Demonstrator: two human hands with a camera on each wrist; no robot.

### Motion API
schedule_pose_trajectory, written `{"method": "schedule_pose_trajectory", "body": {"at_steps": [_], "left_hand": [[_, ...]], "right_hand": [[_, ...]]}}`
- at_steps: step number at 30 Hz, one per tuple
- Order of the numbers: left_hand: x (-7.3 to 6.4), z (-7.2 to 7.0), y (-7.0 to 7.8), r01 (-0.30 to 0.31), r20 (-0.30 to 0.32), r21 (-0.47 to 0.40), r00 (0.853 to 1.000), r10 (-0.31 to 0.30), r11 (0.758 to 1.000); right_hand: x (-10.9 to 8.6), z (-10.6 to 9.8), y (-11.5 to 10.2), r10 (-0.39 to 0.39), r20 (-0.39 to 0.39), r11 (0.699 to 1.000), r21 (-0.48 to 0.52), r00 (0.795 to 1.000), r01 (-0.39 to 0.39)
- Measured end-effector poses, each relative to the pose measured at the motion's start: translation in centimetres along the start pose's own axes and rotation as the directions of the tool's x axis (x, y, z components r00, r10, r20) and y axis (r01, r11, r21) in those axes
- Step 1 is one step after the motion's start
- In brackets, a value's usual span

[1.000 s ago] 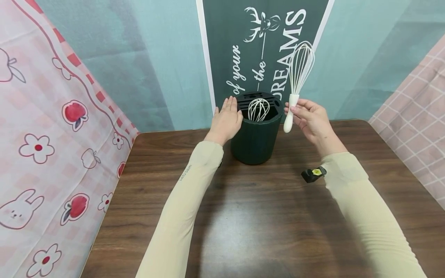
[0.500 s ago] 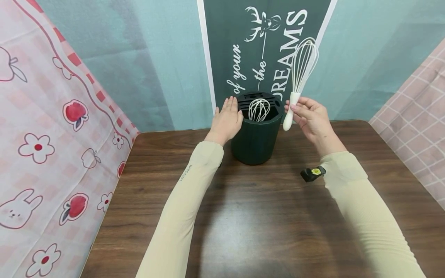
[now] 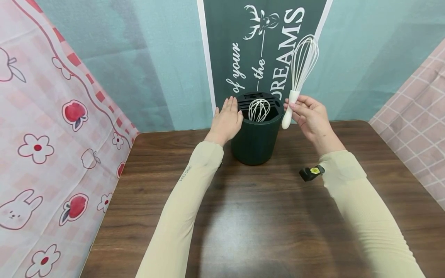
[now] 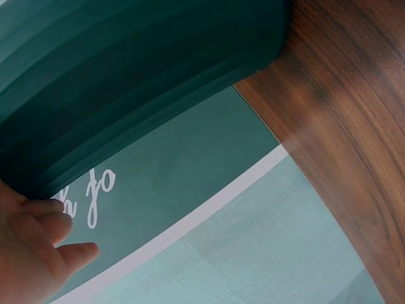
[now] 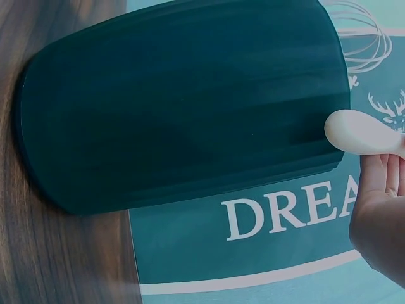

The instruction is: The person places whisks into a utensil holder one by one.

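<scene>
A dark green utensil holder (image 3: 255, 143) stands at the back of the table, with slots across the rear of its top. Wire loops of one white whisk (image 3: 259, 110) poke up out of its front opening. My left hand (image 3: 226, 119) rests against the holder's left rim, fingers straight. To the right of the holder, my right hand (image 3: 311, 117) pinches the white handle of a second whisk (image 3: 304, 61), wire end up and leaning slightly right. In the right wrist view the rounded handle end (image 5: 357, 132) shows beside the holder's rim.
The brown wooden table (image 3: 243, 216) reaches back to a blue-green cloth (image 3: 149, 69) bearing a dark lettered panel. A pink patterned cloth (image 3: 52, 154) hangs at the left, and a pink checked one (image 3: 413, 112) at the right.
The second whisk has risen a little in my right hand and its top leans slightly more to the right. My left hand and the holder have stayed put.
</scene>
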State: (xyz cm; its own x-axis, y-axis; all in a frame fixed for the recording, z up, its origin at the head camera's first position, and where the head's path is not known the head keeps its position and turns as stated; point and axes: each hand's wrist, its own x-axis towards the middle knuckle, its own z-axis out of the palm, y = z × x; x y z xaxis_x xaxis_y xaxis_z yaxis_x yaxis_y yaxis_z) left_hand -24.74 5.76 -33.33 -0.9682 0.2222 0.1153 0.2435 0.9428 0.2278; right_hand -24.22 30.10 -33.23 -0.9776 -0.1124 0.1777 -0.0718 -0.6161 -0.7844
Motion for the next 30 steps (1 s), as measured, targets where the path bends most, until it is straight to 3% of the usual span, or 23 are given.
{"method": "schedule_pose_trajectory", "body": {"at_steps": [19, 30], "left_hand": [[-0.2, 0.1, -0.1, -0.007, -0.015, -0.002, 1.0, 0.007, 1.0], [-0.2, 0.1, 0.0, -0.012, -0.009, -0.003, 1.0, 0.012, 1.0]], "right_hand": [[0.4, 1.3, -0.3, -0.014, -0.013, 1.0, -0.01, 1.0, 0.014], [0.9, 2.3, -0.4, -0.072, -0.031, 0.997, 0.02, 0.997, 0.073]]}}
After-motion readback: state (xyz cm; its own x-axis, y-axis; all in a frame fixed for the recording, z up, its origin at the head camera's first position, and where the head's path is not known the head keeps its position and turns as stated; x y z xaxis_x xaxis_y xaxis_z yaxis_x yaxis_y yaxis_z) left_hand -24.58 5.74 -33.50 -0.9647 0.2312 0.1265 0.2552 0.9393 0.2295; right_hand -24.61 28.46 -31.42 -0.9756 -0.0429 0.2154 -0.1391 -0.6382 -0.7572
